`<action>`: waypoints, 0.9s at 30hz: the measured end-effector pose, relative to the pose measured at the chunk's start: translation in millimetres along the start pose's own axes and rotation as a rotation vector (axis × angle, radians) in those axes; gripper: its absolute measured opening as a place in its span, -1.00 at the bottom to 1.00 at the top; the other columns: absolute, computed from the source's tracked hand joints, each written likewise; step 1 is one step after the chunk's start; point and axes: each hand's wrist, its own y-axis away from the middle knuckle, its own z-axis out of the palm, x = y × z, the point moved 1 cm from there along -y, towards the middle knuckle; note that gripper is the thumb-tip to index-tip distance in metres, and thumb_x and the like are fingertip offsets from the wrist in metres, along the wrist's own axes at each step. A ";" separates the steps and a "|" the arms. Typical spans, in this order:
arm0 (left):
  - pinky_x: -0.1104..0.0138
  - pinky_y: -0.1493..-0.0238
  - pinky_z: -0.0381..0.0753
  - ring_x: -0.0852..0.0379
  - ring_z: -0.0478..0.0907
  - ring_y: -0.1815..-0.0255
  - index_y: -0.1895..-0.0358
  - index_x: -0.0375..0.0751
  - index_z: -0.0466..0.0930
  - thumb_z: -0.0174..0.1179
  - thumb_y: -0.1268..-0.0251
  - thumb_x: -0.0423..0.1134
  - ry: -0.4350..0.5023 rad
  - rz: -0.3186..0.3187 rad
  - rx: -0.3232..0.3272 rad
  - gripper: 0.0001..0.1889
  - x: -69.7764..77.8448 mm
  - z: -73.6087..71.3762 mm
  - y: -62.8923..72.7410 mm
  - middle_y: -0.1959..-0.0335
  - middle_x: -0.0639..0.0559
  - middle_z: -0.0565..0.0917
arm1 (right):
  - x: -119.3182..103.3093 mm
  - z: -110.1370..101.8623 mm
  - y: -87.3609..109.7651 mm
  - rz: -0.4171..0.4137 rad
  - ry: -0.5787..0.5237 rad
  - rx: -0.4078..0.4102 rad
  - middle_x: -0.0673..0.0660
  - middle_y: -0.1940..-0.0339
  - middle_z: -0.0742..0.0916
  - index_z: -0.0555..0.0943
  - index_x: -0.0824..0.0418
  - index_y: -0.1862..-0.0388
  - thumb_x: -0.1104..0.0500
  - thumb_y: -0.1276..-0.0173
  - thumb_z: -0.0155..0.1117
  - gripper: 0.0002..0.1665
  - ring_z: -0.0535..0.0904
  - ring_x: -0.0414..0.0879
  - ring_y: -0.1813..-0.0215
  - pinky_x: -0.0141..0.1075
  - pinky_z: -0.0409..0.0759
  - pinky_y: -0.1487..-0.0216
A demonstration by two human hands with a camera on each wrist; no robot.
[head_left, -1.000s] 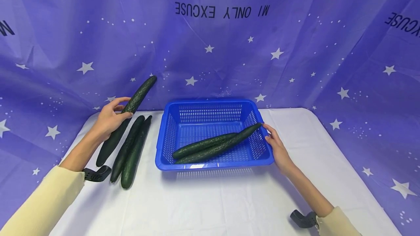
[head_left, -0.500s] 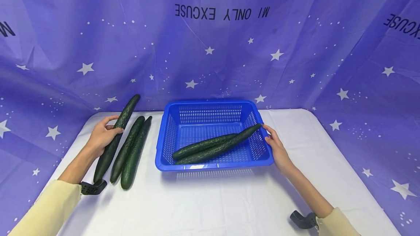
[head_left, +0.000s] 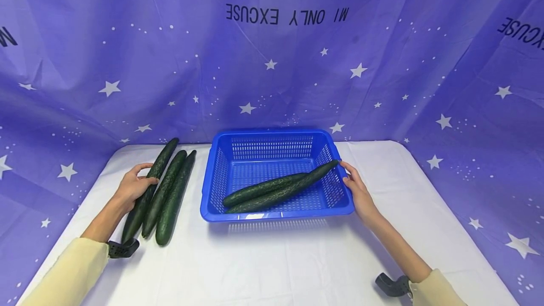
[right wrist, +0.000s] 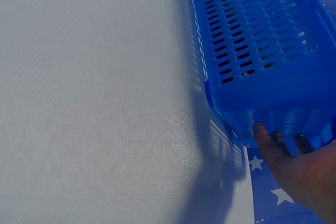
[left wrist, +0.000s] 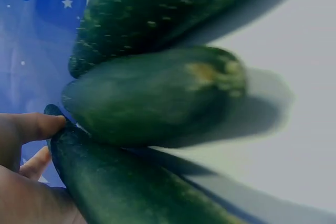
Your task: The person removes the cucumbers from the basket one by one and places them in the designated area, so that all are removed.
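Note:
My left hand holds the leftmost cucumber, thumb on one side and fingers on the other. In the left wrist view the thumb lies along that cucumber, by its far part. Two more dark green cucumbers, a middle one and a right one, lie close beside it on the white cloth. My right hand touches the right end of a blue plastic basket; in the right wrist view its fingertips rest against the outer wall. Inside the basket lie two cucumbers, a rear one and a front one, whose tip leans on the right rim.
The table wears a white cloth. A purple curtain with white stars and printed words hangs close behind the basket and along both sides. Each wrist carries a black camera mount, the left one near the cucumbers' near ends.
My left hand has brought the cucumber down and toward me, from raised and tilted to alongside the other two on the cloth. My right hand and the basket have stayed put.

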 end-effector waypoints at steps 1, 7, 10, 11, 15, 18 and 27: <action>0.17 0.36 0.64 0.13 0.57 0.36 -0.52 -0.40 0.03 0.10 -0.39 -0.35 -0.002 -0.006 -0.004 -0.30 -1.9 0.5 -0.3 -0.07 -0.46 0.49 | 0.0 0.0 0.1 0.000 0.003 -0.001 0.19 -0.61 0.04 0.05 0.09 -0.61 0.12 -0.67 -0.29 -0.41 -0.04 0.18 -0.53 0.00 0.10 -0.36; 0.21 0.30 0.60 -0.01 0.56 0.19 -0.53 -0.41 0.02 0.08 -0.42 -0.32 -0.057 -0.011 -0.028 -0.30 -4.3 3.6 -0.9 -0.19 -0.57 0.40 | -0.2 -0.1 1.6 0.007 0.001 0.003 0.21 -0.59 0.08 0.05 0.08 -0.61 0.12 -0.67 -0.30 -0.41 0.09 0.18 -0.46 -0.16 0.23 -0.27; 0.21 0.27 0.58 -0.13 0.54 0.09 -0.53 -0.41 0.01 0.06 -0.43 -0.31 -0.072 -0.019 -0.037 -0.31 -3.5 3.9 -0.7 -0.22 -0.59 0.37 | -0.1 0.3 2.1 0.009 -0.004 0.006 0.23 -0.56 0.12 0.04 0.08 -0.62 0.13 -0.67 -0.31 -0.41 0.14 0.17 -0.40 -0.18 0.24 -0.24; 0.22 0.27 0.57 -0.14 0.54 0.08 -0.53 -0.42 0.01 0.06 -0.44 -0.31 -0.077 -0.021 -0.039 -0.31 -3.4 3.9 -0.4 -0.22 -0.58 0.37 | 0.0 0.4 2.0 0.010 -0.004 0.007 0.23 -0.55 0.12 0.05 0.08 -0.62 0.14 -0.67 -0.32 -0.42 0.13 0.17 -0.40 -0.18 0.23 -0.24; 0.23 0.30 0.56 -0.02 0.55 0.20 -0.50 -0.45 0.07 0.07 -0.42 -0.30 -0.111 -0.007 -0.030 -0.34 -3.9 2.9 0.2 -0.09 -0.51 0.49 | -0.3 1.0 1.7 0.010 -0.006 0.007 0.24 -0.55 0.13 0.04 0.07 -0.62 0.14 -0.67 -0.32 -0.41 0.13 0.18 -0.40 -0.09 0.20 -0.27; 0.24 0.35 0.56 0.10 0.54 0.33 -0.46 -0.47 0.14 0.09 -0.40 -0.30 -0.144 0.011 -0.015 -0.37 -4.0 1.3 -0.1 0.08 -0.40 0.59 | -0.6 1.1 1.2 0.006 -0.008 0.004 0.22 -0.57 0.09 0.04 0.08 -0.62 0.14 -0.67 -0.32 -0.41 0.05 0.18 -0.46 -0.01 0.12 -0.34; -0.01 0.01 0.52 -0.29 0.53 -0.02 -0.46 -0.50 0.16 0.03 -0.44 -0.27 -0.184 0.039 0.004 -0.39 7.4 -2.9 0.0 -0.18 -0.54 0.46 | -0.1 0.5 0.9 0.016 -0.009 -0.003 0.25 -0.55 0.11 0.02 0.06 -0.62 0.10 -0.68 -0.31 -0.41 0.14 0.20 -0.41 -0.18 0.27 -0.25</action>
